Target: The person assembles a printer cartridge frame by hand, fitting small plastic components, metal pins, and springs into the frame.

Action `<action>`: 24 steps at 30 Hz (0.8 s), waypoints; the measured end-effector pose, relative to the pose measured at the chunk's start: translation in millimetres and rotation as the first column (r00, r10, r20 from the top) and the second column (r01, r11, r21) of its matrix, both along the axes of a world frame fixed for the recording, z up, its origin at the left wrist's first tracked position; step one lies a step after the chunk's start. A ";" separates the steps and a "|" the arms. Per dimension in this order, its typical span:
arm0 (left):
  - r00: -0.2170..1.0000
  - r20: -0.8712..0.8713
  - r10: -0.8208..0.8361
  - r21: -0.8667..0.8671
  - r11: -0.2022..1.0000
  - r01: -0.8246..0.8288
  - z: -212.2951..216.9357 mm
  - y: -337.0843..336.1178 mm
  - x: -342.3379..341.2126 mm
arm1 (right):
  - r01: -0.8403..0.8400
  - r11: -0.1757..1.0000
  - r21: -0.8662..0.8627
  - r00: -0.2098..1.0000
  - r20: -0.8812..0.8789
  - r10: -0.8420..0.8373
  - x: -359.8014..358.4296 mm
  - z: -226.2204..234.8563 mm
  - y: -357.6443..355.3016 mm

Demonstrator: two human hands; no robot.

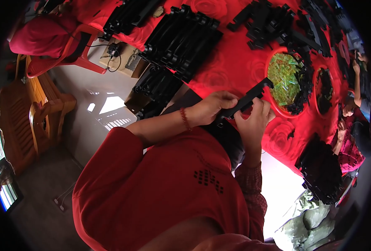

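A long black plastic part (252,95) with a hooked far end is held at a slant in front of my body, over the red cloth's near edge. My left hand (217,108) grips its near end, thumb along the top; a red bead bracelet circles that wrist. Closed against the part's right side, the fingers of my right hand (253,121) are bent, and anything small between them is hidden. Just beyond, small clear green-yellow pieces (283,79) fill much of a red basin (268,69), with small black pieces (306,81) along its right side.
Stacked black parts (179,39) lie at the table's far left; loose ones (265,23) lie at the back. A second basin (316,85) stands further right. Black parts (319,167) are heaped near right, by pale sacks (306,221). Other people work along the right side.
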State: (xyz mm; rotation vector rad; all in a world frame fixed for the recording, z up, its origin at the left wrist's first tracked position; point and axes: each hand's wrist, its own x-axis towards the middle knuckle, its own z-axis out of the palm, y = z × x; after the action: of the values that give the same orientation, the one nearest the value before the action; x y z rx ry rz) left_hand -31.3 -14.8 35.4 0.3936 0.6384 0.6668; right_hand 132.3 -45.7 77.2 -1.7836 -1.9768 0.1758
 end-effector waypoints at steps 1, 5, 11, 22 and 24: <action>1.000 0.007 0.023 -0.014 1.000 -0.023 1.6 -1.3 -0.4 | 0.000 1.000 -0.001 1.000 -0.001 0.000 -0.2 0.8 1.6; 0.994 -0.026 0.103 -0.061 0.993 -0.104 11.4 -4.6 -2.2 | -0.137 0.988 -0.067 0.990 -0.025 0.136 0.0 4.0 8.9; 0.951 -0.079 0.297 -0.012 0.954 -0.299 12.1 5.8 -11.4 | -0.207 0.975 -0.083 0.867 -0.478 0.143 -15.1 5.7 13.2; 0.914 0.135 0.383 0.008 0.922 -0.387 24.9 26.5 -8.8 | -0.161 0.985 -0.060 0.903 -0.411 0.123 -35.1 1.2 24.5; 0.910 0.137 0.390 0.075 0.912 -0.402 17.5 32.1 -6.0 | -0.161 0.984 -0.075 0.910 -0.398 0.118 -29.2 5.6 33.4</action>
State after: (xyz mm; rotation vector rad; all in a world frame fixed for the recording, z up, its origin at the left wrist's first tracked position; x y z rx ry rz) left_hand -37.3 17.2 53.0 0.3162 0.5758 1.1084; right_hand 103.1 -12.3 82.9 -1.5200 -1.8247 0.6453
